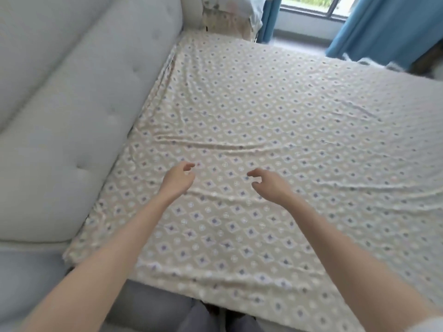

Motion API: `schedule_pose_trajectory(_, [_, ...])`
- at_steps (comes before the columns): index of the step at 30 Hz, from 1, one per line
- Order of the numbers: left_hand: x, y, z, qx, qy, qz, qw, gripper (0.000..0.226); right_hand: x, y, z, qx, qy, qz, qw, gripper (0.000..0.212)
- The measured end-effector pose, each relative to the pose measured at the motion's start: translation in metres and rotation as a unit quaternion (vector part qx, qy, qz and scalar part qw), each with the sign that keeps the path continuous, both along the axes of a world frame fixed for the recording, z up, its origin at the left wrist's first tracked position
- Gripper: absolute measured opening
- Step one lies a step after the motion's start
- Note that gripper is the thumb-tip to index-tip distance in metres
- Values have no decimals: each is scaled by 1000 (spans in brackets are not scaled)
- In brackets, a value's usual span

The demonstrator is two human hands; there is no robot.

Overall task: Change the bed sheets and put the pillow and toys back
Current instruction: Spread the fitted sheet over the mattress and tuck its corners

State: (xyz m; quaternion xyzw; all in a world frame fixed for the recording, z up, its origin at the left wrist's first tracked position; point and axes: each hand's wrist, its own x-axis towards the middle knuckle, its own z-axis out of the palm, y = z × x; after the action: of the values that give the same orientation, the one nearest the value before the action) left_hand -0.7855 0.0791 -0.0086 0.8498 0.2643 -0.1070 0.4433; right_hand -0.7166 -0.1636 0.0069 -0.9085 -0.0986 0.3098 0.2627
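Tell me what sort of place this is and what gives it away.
Most likely a bedroom. A patterned bed sheet lies spread wide and flat, a pale tufted headboard runs along its left edge, and a window with blue curtains stands beyond it.

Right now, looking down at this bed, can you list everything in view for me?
bed sheet: one, beige with white rings and purple-blue diamonds, spread over the mattress, wrinkled in places
headboard: one, pale grey, buttoned, along the bed's left side
curtains: two, blue, either side of the window at the top
window: one, bright, top edge
hanging fabric: one bundle, pale and patterned, at the bed's far corner; what it is I cannot tell
trousers: one pair, grey, bottom edge
left hand: one, bare, over the sheet, fingers loosely curled, holding nothing
right hand: one, bare, beside the left, fingers loosely curled, holding nothing
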Motion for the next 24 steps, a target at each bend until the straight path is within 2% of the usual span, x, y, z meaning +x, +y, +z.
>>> schedule_pose_trajectory(8, [11,40,5,-13,12,-22,1000,37,14,40,12,-33,-20,-5,999,41])
schedule_pose_trajectory(24, [5,115,22,-46,-1,46,998,39,33,140,20,-57,-43,91,993,42])
